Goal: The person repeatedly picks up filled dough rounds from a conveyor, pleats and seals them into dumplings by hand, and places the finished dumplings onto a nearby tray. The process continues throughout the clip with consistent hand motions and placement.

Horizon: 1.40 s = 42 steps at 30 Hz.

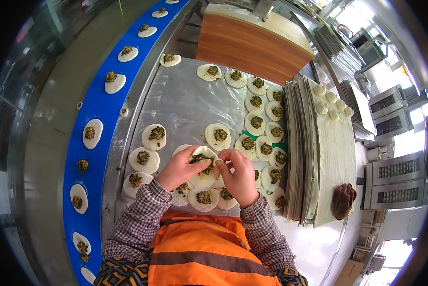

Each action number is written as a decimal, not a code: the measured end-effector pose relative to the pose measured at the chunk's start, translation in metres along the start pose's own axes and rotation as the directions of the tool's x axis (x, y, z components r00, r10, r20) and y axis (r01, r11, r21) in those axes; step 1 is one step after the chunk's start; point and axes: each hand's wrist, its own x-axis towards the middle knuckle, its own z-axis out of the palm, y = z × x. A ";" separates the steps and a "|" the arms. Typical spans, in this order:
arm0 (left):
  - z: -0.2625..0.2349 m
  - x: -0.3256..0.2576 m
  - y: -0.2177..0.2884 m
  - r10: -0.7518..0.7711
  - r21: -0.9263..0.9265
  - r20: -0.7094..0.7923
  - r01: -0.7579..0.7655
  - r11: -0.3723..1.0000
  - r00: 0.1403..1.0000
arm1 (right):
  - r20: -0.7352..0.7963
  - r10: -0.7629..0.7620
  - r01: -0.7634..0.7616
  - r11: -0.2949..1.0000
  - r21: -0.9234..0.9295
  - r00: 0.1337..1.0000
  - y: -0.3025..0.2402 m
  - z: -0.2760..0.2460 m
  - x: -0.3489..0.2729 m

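Observation:
Between my two hands is a round dough wrapper [203, 177] with a dark green and brown filling in its middle. My left hand [181, 168] cups it from the left, the thumb lying against the filling. At its right edge, my right hand [237, 175] pinches the dough rim between thumb and fingers. The wrapper is still open on top. Below and around my hands lie several more filled wrappers, such as a filled wrapper [204, 199] just under them and another filled wrapper [144, 159] to the left.
A blue conveyor belt [87, 155] carrying filled wrappers runs along the left. Filled wrappers crowd the right side of the metal table [175, 102]. Beyond them stand stacked cloth-covered trays [326, 157], with several closed buns [332, 102] and a brown bundle [343, 201] on top.

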 end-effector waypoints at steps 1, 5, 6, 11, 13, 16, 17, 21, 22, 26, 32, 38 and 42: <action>0.000 -0.001 -0.001 0.032 0.039 0.011 -0.032 0.999 0.999 | -0.006 -0.018 0.018 0.999 0.029 1.000 -0.001 0.001 -0.001; -0.001 0.000 -0.002 0.028 0.186 0.078 -0.042 0.982 0.997 | 0.068 0.101 -0.107 0.990 0.096 0.993 0.002 0.001 -0.004; -0.002 0.001 -0.002 0.000 0.245 0.109 -0.027 0.969 0.994 | 0.066 0.034 -0.033 0.999 -0.011 0.997 0.004 0.001 -0.006; -0.010 0.010 0.002 -0.117 0.408 0.219 0.018 0.913 0.969 | 0.104 0.155 -0.164 0.983 0.082 0.982 0.012 0.003 -0.014; -0.014 0.014 0.003 -0.195 0.465 0.307 0.032 0.885 0.931 | 0.146 0.165 -0.190 0.965 0.181 0.975 0.015 0.003 -0.015; -0.018 0.016 -0.001 -0.205 0.289 0.375 0.096 0.952 0.904 | 0.152 0.153 -0.176 0.973 0.148 0.976 0.015 0.002 -0.016; -0.018 0.015 -0.004 -0.182 0.090 0.373 0.160 0.983 0.910 | 0.126 0.070 -0.080 0.994 0.074 0.990 0.016 0.001 -0.017; -0.015 0.012 -0.018 -0.255 -0.171 0.241 0.299 0.939 0.937 | 0.079 0.050 -0.048 0.999 -0.020 0.996 0.015 0.002 -0.020; -0.013 0.012 -0.021 -0.229 -0.085 0.228 0.254 0.964 0.946 | 0.100 0.095 -0.098 0.995 0.021 0.990 0.015 0.002 -0.020; -0.013 0.014 -0.022 -0.137 0.218 0.261 0.080 0.973 0.956 | 0.175 0.221 -0.255 0.945 0.204 0.960 0.014 0.003 -0.019; -0.015 0.024 -0.016 -0.191 0.493 0.336 0.000 0.870 0.922 | 0.152 0.146 -0.159 0.984 0.078 0.978 0.014 0.003 -0.020; -0.017 0.025 -0.030 -0.205 0.030 0.342 0.207 0.978 0.917 | 0.171 0.236 -0.261 0.956 0.136 0.957 0.021 0.002 -0.022; -0.010 0.018 -0.032 -0.218 -0.109 0.149 0.235 0.966 0.964 | 0.167 0.312 -0.352 0.876 0.331 0.935 0.022 0.002 -0.020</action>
